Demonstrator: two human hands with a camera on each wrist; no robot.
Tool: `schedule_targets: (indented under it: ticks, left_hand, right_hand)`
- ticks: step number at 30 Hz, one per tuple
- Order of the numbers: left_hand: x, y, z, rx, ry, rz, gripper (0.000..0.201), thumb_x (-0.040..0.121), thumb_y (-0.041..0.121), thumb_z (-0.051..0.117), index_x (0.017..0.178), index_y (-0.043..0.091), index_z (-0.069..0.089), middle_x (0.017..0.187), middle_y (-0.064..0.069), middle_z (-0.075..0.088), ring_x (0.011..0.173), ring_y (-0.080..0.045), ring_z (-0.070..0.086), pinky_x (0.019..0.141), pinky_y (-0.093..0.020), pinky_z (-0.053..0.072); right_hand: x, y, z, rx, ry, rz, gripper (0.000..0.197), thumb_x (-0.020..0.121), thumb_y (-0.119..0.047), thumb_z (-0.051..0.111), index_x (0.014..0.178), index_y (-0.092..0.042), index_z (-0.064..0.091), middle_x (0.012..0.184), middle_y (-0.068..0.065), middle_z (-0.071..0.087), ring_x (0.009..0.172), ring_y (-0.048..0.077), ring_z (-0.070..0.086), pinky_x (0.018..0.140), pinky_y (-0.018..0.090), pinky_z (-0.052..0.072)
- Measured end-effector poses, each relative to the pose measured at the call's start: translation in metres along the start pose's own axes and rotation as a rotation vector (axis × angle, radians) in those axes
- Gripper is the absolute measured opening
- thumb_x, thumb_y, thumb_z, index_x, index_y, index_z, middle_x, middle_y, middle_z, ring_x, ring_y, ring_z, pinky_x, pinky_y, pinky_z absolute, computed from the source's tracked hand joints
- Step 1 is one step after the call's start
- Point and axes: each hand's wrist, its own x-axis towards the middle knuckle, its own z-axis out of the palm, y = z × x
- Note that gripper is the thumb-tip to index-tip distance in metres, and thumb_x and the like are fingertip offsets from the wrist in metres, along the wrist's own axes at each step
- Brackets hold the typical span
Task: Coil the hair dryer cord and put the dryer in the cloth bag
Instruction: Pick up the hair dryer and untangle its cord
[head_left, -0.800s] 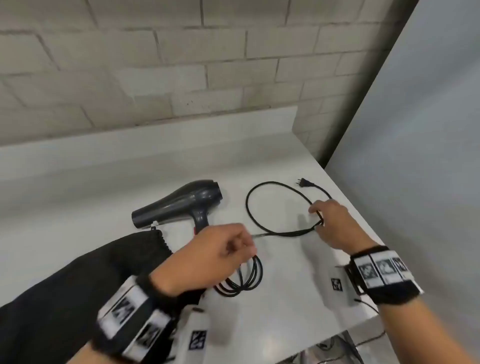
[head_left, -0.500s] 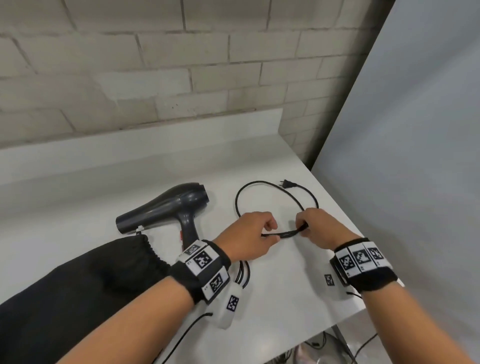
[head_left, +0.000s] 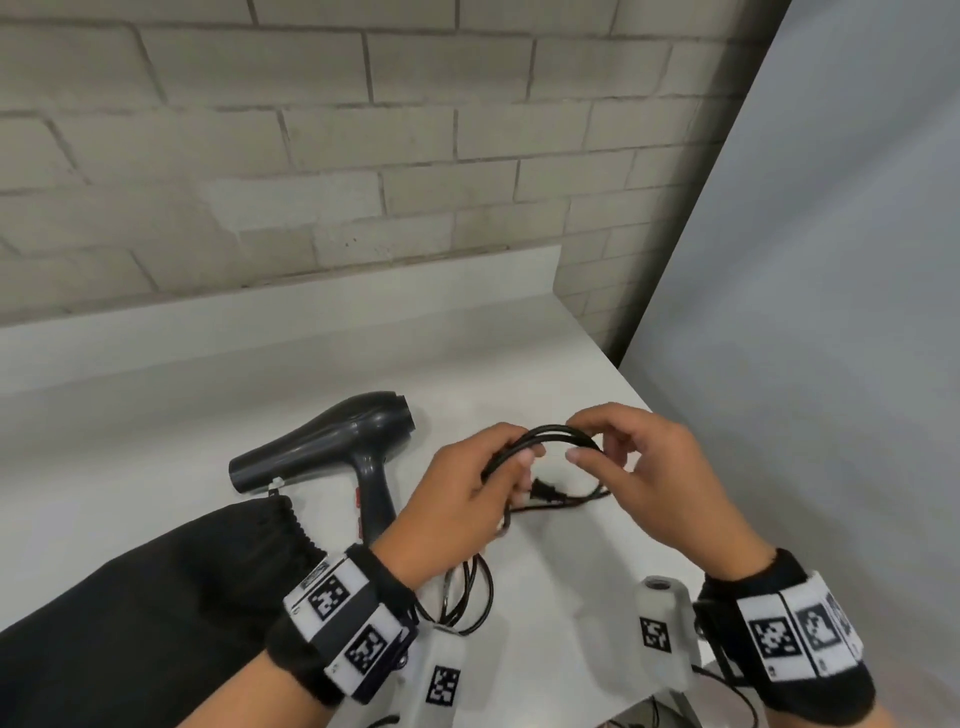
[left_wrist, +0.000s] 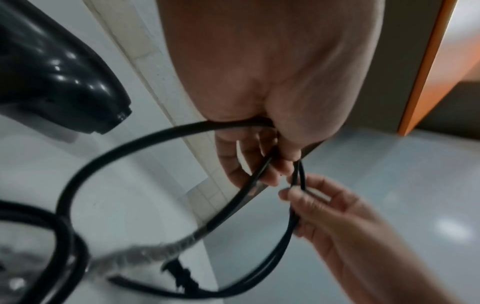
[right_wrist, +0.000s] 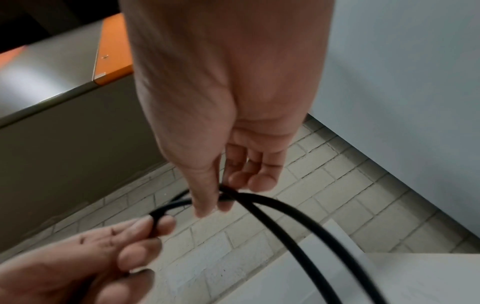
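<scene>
A dark grey hair dryer (head_left: 332, 441) lies on the white counter (head_left: 545, 561), nozzle to the left. Its black cord (head_left: 550, 434) is gathered in loops between my hands, raised above the counter. My left hand (head_left: 478, 499) grips the loops at their left side, and my right hand (head_left: 623, 467) pinches them between thumb and forefinger at the right. The plug (head_left: 545, 491) hangs under the loops. More coils (head_left: 467, 597) trail below my left wrist. The black cloth bag (head_left: 156, 597) lies at the lower left, its gathered mouth near the dryer's handle. Cord (left_wrist: 293, 205) and cord (right_wrist: 272, 216) show close up.
A brick wall (head_left: 311, 156) backs the counter. A grey panel (head_left: 831, 312) stands along the counter's right edge. The counter's front edge runs just below my right wrist, with cables hanging beneath it.
My hands have come together and lifted the cord off the counter. The wide loop that lay on the surface is now gathered into the bundle, and the plug has been drawn in under it.
</scene>
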Motion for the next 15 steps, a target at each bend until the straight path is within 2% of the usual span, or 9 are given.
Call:
schedule_targets:
  ticks: [2, 5, 7, 9, 12, 15]
  left_hand:
    - [-0.01, 0.01, -0.014, -0.068, 0.065, 0.006, 0.018, 0.103, 0.017, 0.048, 0.105, 0.02, 0.066, 0.072, 0.004, 0.062, 0.064, -0.015, 0.063, 0.069, -0.03, 0.055]
    - [-0.023, 0.019, -0.036, -0.195, 0.16, -0.021, 0.022, 0.101, 0.023, 0.047, 0.102, 0.023, 0.069, 0.069, 0.002, 0.06, 0.06, -0.02, 0.06, 0.069, -0.037, 0.056]
    - [-0.03, 0.02, -0.049, -0.264, 0.208, -0.05, 0.022, 0.099, 0.025, 0.048, 0.1, 0.022, 0.07, 0.067, 0.0, 0.057, 0.057, -0.019, 0.057, 0.066, -0.04, 0.054]
    - [-0.036, 0.021, -0.056, -0.309, 0.243, -0.073, 0.023, 0.098, 0.024, 0.049, 0.1, 0.019, 0.071, 0.068, -0.002, 0.054, 0.055, -0.017, 0.052, 0.063, -0.04, 0.052]
    - [-0.044, 0.024, -0.062, -0.372, 0.282, -0.111, 0.025, 0.096, 0.027, 0.05, 0.101, 0.016, 0.071, 0.068, -0.004, 0.051, 0.054, -0.018, 0.046, 0.059, -0.036, 0.05]
    - [-0.048, 0.027, -0.065, -0.41, 0.32, -0.147, 0.03, 0.094, 0.031, 0.049, 0.106, 0.011, 0.068, 0.067, -0.005, 0.048, 0.051, -0.016, 0.041, 0.054, -0.032, 0.048]
  right_hand:
    - [-0.008, -0.001, 0.004, 0.02, 0.033, 0.03, 0.022, 0.08, -0.022, 0.077, 0.096, -0.033, 0.065, 0.081, -0.026, 0.061, 0.076, 0.005, 0.054, 0.067, 0.012, 0.043]
    - [-0.021, 0.0, 0.015, 0.121, -0.003, 0.121, 0.016, 0.084, -0.018, 0.074, 0.087, -0.032, 0.067, 0.083, -0.017, 0.069, 0.081, 0.002, 0.062, 0.073, 0.008, 0.044]
    - [-0.028, -0.002, 0.019, 0.249, -0.036, 0.163, 0.013, 0.085, -0.016, 0.073, 0.085, -0.029, 0.071, 0.083, -0.013, 0.072, 0.08, 0.006, 0.067, 0.075, 0.01, 0.048]
    - [-0.032, -0.006, 0.021, 0.388, -0.053, 0.184, 0.009, 0.083, -0.016, 0.073, 0.085, -0.024, 0.073, 0.084, -0.005, 0.074, 0.08, 0.011, 0.07, 0.077, 0.017, 0.053]
    - [-0.032, -0.012, 0.022, 0.521, -0.011, 0.197, 0.008, 0.078, -0.023, 0.072, 0.085, -0.024, 0.074, 0.082, 0.004, 0.074, 0.073, 0.018, 0.068, 0.073, 0.026, 0.056]
    - [-0.029, -0.019, 0.022, 0.609, 0.027, 0.185, 0.01, 0.083, -0.013, 0.067, 0.087, -0.02, 0.073, 0.08, 0.007, 0.075, 0.067, 0.016, 0.065, 0.067, 0.025, 0.054]
